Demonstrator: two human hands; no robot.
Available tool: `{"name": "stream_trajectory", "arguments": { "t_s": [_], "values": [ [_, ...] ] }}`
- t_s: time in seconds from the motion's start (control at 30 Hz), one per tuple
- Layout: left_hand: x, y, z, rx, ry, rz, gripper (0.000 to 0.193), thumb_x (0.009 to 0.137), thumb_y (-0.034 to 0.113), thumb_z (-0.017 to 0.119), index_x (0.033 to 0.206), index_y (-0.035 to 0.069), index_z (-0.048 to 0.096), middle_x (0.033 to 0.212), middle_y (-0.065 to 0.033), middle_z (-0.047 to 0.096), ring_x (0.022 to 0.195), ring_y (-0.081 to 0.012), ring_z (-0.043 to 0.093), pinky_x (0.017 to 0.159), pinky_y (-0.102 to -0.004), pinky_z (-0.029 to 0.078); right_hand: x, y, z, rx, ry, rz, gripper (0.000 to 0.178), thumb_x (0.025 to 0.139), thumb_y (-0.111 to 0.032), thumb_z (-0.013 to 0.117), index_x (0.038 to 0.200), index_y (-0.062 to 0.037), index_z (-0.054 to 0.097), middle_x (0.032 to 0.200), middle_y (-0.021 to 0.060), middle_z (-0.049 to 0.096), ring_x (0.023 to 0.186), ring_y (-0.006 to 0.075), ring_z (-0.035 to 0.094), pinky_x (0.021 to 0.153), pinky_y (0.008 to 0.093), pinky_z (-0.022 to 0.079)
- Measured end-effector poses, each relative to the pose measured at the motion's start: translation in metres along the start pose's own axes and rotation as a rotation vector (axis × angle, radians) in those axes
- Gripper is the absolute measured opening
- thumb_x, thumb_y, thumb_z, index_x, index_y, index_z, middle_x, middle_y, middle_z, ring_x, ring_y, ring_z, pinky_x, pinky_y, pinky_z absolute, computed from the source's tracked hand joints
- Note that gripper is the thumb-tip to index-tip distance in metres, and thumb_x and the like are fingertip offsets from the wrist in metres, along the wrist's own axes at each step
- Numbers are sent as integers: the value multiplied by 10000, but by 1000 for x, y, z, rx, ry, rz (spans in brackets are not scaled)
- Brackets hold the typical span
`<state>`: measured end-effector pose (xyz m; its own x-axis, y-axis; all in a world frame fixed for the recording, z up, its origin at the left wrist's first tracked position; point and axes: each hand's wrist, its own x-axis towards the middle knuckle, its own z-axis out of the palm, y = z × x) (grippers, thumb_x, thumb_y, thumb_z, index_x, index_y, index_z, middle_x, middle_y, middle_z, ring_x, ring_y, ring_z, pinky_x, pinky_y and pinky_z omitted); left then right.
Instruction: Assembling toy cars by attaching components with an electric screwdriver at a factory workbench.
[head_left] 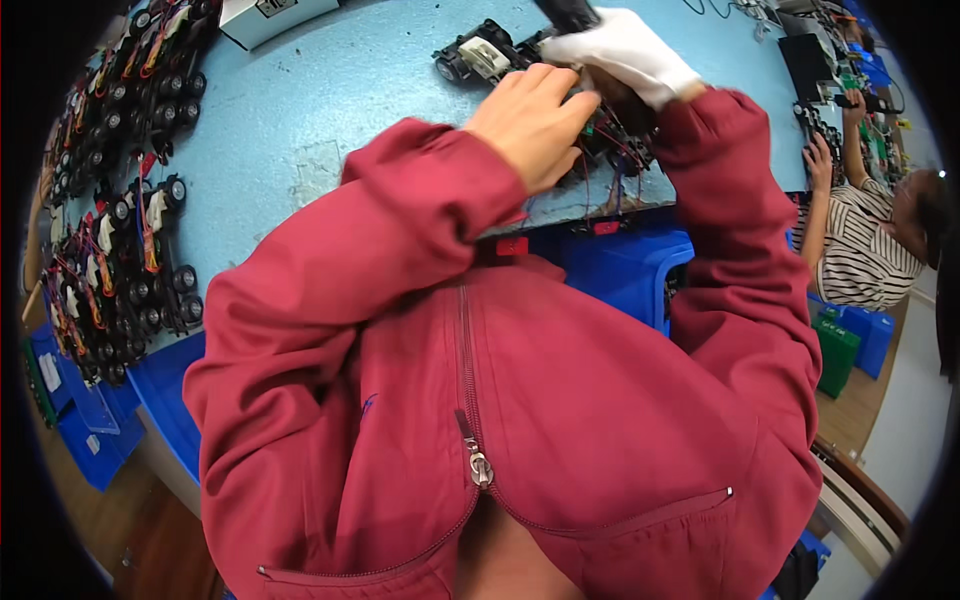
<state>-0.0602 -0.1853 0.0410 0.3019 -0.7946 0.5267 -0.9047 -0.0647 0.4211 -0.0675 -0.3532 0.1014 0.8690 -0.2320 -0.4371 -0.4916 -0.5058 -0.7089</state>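
My bare left hand (535, 118) is closed over a black toy car chassis (484, 57) at the far edge of my reach, its fingers curled on the near side. White-gloved, my right hand (625, 55) is wrapped round a black cylindrical tool (568, 12), whose upper end juts past the glove. The tool's working tip is hidden. Thin wires (618, 160) and some green circuit board show between and below my hands. Two red connectors, a left one (512, 246) and a right one (606, 228), hang at the table's near edge.
Rows of similar wheeled chassis (125, 250) crowd the left of the light-blue table (290, 120). A white box (270, 18) stands at the back. Below the edge is a blue bin (620, 270). At right, a co-worker in a striped top (860, 245) handles another chassis (815, 125).
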Motion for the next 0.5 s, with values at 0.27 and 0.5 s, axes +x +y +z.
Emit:
{"name": "stream_trajectory", "arguments": {
  "t_s": [0.27, 0.5],
  "values": [
    [-37, 18, -41, 265, -650, -65, 603, 489, 299, 778, 1006, 92, 546, 924, -105, 573, 1019, -309, 470, 961, -503, 274, 8, -32, 53, -226, -188, -279, 336, 652, -301, 701, 759, 10, 636, 575, 122, 589, 540, 187, 576, 535, 321, 450],
    [-100, 6, -69, 266, -359, 139, 144, 650, 44, 572, 771, 111, 534, 813, -58, 503, 963, -256, 483, 964, -491, 297, 5, -39, 105, -209, -58, -558, 305, 658, -241, 705, 847, -14, 632, 706, 138, 624, 641, 228, 590, 625, 329, 459]
  ]
}}
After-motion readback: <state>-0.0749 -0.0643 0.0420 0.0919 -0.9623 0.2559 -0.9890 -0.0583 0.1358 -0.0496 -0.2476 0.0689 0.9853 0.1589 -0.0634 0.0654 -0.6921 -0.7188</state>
